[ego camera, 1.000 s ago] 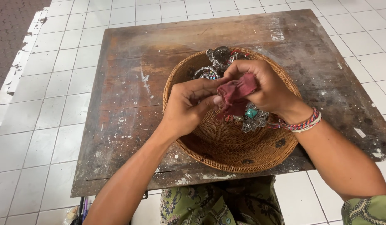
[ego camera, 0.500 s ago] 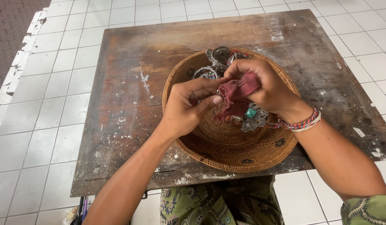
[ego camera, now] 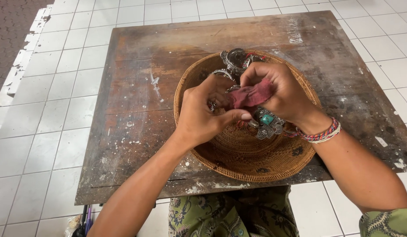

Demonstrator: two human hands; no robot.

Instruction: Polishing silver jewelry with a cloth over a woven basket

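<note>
Over the woven basket (ego camera: 238,160) on the worn wooden table (ego camera: 137,101), our left hand (ego camera: 203,115) pinched silver jewellery (ego camera: 267,123) while our right hand (ego camera: 280,92) pressed a red cloth (ego camera: 252,95) against it; more silver pieces (ego camera: 235,59) lay beyond.

The worktop (ego camera: 137,109) lies bare across the left half of the frame and along its top edge, giving open passage there. The basket (ego camera: 256,162) fills the centre-right; its raised rim blocks any low sideways approach. Inside it, both hands, left (ego camera: 203,114) and right (ego camera: 282,92), close together over the red cloth (ego camera: 252,94) and crowd the middle. Silver pieces (ego camera: 236,59) take up the basket's upper part. The basket's lower part shows bare weave.
</note>
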